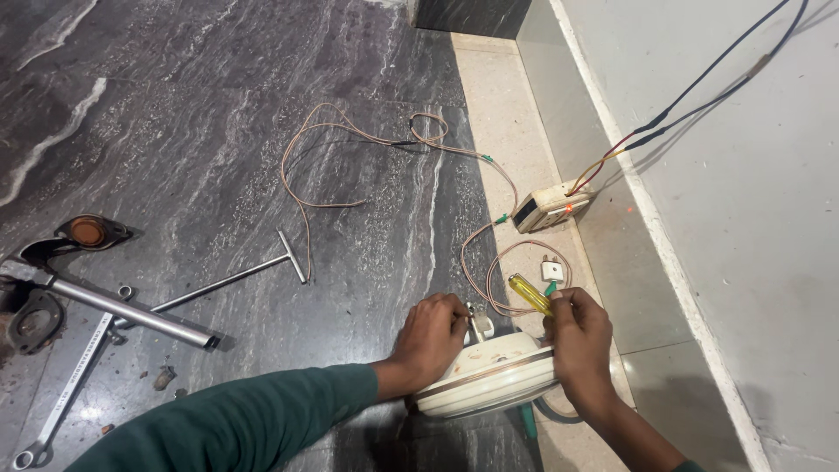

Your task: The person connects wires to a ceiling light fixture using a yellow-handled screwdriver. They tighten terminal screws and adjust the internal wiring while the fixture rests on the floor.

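left hand: curled over the top left edge of the round cream housing, fingers bent and pressed on it, next to the small metal post sticking up from it.
right hand: closed around the right edge of the housing, thumb and fingers pinching a yellow-handled screwdriver that points up and left.
housing: on the floor at the bottom middle, standing on edge between both hands, a dark band round its rim.
wires: a thin pinkish wire loops across the dark stone floor to a small cream box with a red light by the wall; dark cables run up the wall from it.
left side: a t-handle rod, a metal pipe and a spanner lie well apart from the hands.
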The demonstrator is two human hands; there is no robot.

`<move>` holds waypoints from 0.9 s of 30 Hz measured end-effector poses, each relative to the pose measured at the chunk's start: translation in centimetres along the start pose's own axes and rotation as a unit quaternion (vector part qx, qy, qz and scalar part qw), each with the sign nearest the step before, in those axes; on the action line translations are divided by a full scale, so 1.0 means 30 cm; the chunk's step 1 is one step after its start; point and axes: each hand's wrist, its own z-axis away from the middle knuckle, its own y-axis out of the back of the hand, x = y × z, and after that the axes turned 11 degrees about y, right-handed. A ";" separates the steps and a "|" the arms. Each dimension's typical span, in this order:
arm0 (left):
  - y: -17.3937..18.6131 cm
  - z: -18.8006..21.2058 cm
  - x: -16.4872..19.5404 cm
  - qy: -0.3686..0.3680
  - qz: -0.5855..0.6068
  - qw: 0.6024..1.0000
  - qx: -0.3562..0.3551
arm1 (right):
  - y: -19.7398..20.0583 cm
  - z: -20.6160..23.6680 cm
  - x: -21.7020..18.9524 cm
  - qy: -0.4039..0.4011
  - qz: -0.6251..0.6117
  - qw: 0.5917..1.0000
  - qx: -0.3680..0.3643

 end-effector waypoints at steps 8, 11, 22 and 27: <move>0.009 -0.012 0.013 0.005 0.002 1.000 -0.028 | 0.002 0.005 -0.007 0.003 0.009 1.000 0.009; 0.012 -0.016 0.016 -0.005 -0.001 1.000 -0.031 | 0.005 0.008 -0.005 0.003 0.021 1.000 0.005; 0.040 -0.012 0.048 0.009 -0.012 0.998 -0.065 | -0.002 0.012 -0.007 0.003 0.026 0.999 -0.040; 0.035 0.012 0.058 0.054 0.017 0.998 -0.029 | 0.011 -0.002 -0.013 -0.013 0.031 0.999 -0.030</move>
